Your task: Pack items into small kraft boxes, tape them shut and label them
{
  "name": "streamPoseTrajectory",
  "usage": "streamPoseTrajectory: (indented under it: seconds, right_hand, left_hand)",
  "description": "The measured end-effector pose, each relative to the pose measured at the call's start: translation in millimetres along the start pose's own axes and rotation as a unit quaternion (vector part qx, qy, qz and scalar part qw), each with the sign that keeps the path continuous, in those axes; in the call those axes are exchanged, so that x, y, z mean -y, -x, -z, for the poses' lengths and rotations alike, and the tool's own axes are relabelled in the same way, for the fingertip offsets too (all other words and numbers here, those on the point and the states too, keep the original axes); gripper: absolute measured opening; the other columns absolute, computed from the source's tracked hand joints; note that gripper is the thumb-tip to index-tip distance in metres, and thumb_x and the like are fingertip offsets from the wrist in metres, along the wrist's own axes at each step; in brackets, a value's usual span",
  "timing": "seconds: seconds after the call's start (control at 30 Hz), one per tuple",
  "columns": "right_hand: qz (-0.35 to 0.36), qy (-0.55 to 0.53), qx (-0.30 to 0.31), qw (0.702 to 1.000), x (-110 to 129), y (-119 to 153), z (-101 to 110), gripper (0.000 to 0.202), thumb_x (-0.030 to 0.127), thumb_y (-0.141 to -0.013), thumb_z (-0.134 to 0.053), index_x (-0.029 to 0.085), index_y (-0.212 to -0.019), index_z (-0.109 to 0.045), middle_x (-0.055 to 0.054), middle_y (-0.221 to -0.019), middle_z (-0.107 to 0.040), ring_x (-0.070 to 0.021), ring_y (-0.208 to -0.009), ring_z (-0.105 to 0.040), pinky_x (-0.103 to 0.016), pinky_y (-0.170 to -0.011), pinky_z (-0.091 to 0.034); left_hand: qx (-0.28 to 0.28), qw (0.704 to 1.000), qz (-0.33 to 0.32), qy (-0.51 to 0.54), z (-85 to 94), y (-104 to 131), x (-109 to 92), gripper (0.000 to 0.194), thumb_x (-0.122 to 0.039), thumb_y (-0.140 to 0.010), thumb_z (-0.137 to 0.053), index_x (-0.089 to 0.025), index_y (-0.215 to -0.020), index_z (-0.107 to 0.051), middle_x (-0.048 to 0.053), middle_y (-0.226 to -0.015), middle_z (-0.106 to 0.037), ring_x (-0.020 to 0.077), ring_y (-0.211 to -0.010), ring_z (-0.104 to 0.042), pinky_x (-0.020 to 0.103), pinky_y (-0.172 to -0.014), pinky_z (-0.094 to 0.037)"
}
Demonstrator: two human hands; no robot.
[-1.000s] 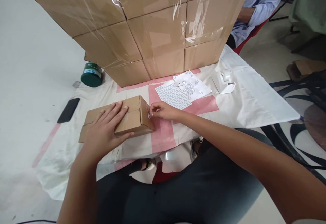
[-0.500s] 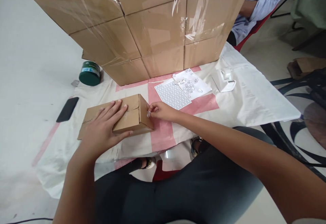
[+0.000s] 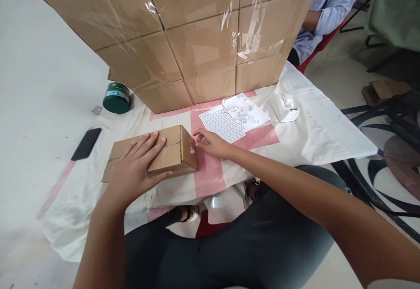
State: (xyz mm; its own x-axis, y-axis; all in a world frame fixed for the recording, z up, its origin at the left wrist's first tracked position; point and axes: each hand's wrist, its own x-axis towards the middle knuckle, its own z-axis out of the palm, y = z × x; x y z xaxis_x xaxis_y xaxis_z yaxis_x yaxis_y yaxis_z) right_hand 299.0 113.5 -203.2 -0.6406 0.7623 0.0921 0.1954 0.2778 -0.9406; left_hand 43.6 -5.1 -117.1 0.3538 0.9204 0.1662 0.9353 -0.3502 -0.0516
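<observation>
A small cardboard box (image 3: 172, 152) lies on the table close to me. My left hand (image 3: 138, 162) rests flat on its top with the fingers spread. On the box's right end is a small white paper piece (image 3: 192, 150) with dark marks, too small to read. Just right of that end is my right hand (image 3: 210, 142), its fingers loosely bent and apart, nothing visible in them. Beyond it lie a sheet printed with rows of small outlined labels (image 3: 219, 125) and a white paper (image 3: 254, 120) with loose cut pieces on it.
Taped cardboard boxes (image 3: 203, 48) stand stacked at the back. A green tub (image 3: 116, 98) and a black phone (image 3: 86, 143) are at the left. A white tape dispenser (image 3: 285, 108) stands at the right. Behind the stack, a person's sleeve (image 3: 334, 13) shows.
My right hand's fingers have come away from the small paper piece, which stays on the box end. The left hand keeps its place on the box. The view has shifted slightly.
</observation>
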Motion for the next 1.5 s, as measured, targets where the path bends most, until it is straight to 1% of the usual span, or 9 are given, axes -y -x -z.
streamPoseTrajectory:
  seconds: [0.1, 0.2, 0.33, 0.4, 0.47, 0.63, 1.0, 1.27, 1.5]
  right_hand:
    - [0.029, -0.022, 0.022, 0.999, 1, -1, 0, 0.036, 0.023, -0.085, -0.068, 0.021, -0.12, -0.057, -0.003, -0.106, -0.064, -0.0189, -0.094, -0.061, -0.033, -0.085, -0.046]
    - [0.013, -0.043, 0.003, 0.999, -1, -1, -3, 0.037, 0.023, -0.084, -0.069, 0.021, -0.119, -0.058, -0.003, -0.104, -0.065, -0.0175, -0.089, -0.062, -0.032, -0.083, -0.047]
    - [-0.016, -0.065, 0.011, 0.998, 1, 1, -4, 0.008, 0.024, -0.088, -0.061, 0.019, -0.093, -0.064, -0.002, -0.092, -0.067, -0.0166, -0.084, -0.061, -0.032, -0.081, -0.046]
    - [-0.027, -0.089, 0.044, 0.995, 5, 2, -3, 0.013, 0.023, -0.089, -0.058, 0.017, -0.079, -0.062, -0.001, -0.082, -0.066, -0.0157, -0.08, -0.06, -0.031, -0.079, -0.045]
    - [-0.037, -0.11, 0.061, 0.991, 7, 2, -3, 0.014, 0.023, -0.088, -0.059, 0.017, -0.075, -0.062, 0.0, -0.077, -0.065, -0.0152, -0.077, -0.06, -0.03, -0.078, -0.045]
    - [-0.043, -0.125, 0.049, 0.99, 6, 0, -5, 0.003, 0.016, -0.078, -0.064, 0.017, -0.075, -0.065, -0.001, -0.081, -0.068, -0.0166, -0.082, -0.063, -0.03, -0.081, -0.046]
    - [-0.011, -0.111, 0.001, 0.994, 6, 8, -17, 0.01, 0.021, -0.074, -0.066, 0.019, -0.082, -0.06, 0.001, -0.081, -0.061, -0.0154, -0.076, -0.059, -0.029, -0.071, -0.046]
    - [-0.002, -0.141, 0.009, 0.99, 4, 9, -20, 0.007, 0.015, -0.077, -0.054, 0.018, -0.082, -0.059, -0.001, -0.083, -0.062, -0.0162, -0.078, -0.06, -0.032, -0.076, -0.047]
    - [0.049, -0.099, -0.01, 0.994, 5, 15, -22, 0.009, 0.021, -0.079, -0.06, 0.019, -0.087, -0.057, 0.001, -0.082, -0.06, -0.0148, -0.073, -0.056, -0.029, -0.069, -0.044]
  left_hand:
    - [0.001, 1.0, 0.004, -0.004, -0.2, 1, 0, 0.083, -0.075, -0.091, -0.043, -0.033, -0.159, -0.022, 0.003, -0.168, -0.025, 0.0316, -0.153, -0.027, 0.053, -0.124, -0.028]
    - [0.0, 1.0, 0.002, -0.006, -0.5, 1, 1, 0.084, -0.075, -0.091, -0.044, -0.032, -0.159, -0.022, 0.003, -0.168, -0.025, 0.0317, -0.153, -0.027, 0.052, -0.124, -0.028]
    - [-0.007, 1.0, -0.002, -0.004, -1.1, 0, 1, 0.086, -0.078, -0.09, -0.042, -0.031, -0.159, -0.023, 0.004, -0.168, -0.026, 0.0316, -0.153, -0.027, 0.052, -0.124, -0.027]
    - [-0.009, 1.0, -0.003, -0.005, -1.0, 0, 0, 0.085, -0.078, -0.09, -0.04, -0.031, -0.159, -0.024, 0.004, -0.167, -0.027, 0.0315, -0.153, -0.028, 0.052, -0.124, -0.027]
    - [-0.011, 1.0, -0.003, -0.004, -0.4, 0, -1, 0.085, -0.078, -0.091, -0.039, -0.031, -0.159, -0.024, 0.004, -0.167, -0.028, 0.0315, -0.153, -0.029, 0.052, -0.124, -0.027]
    - [-0.013, 1.0, -0.005, 0.002, 1.6, 2, 0, 0.085, -0.079, -0.09, -0.039, -0.029, -0.159, -0.026, 0.005, -0.167, -0.028, 0.0328, -0.153, -0.029, 0.053, -0.124, -0.027]
    - [-0.016, 1.0, -0.004, 0.002, 1.8, 1, -1, 0.084, -0.078, -0.091, -0.039, -0.029, -0.158, -0.027, 0.005, -0.167, -0.028, 0.0324, -0.153, -0.029, 0.054, -0.123, -0.029]
    - [-0.015, 1.0, -0.005, 0.004, 1.3, 1, -1, 0.084, -0.077, -0.091, -0.041, -0.03, -0.158, -0.026, 0.005, -0.167, -0.028, 0.0329, -0.153, -0.029, 0.054, -0.123, -0.029]
    - [-0.018, 1.0, -0.007, 0.009, 1.4, 0, -1, 0.083, -0.076, -0.091, -0.041, -0.03, -0.159, -0.026, 0.005, -0.166, -0.03, 0.0332, -0.152, -0.03, 0.055, -0.123, -0.03]
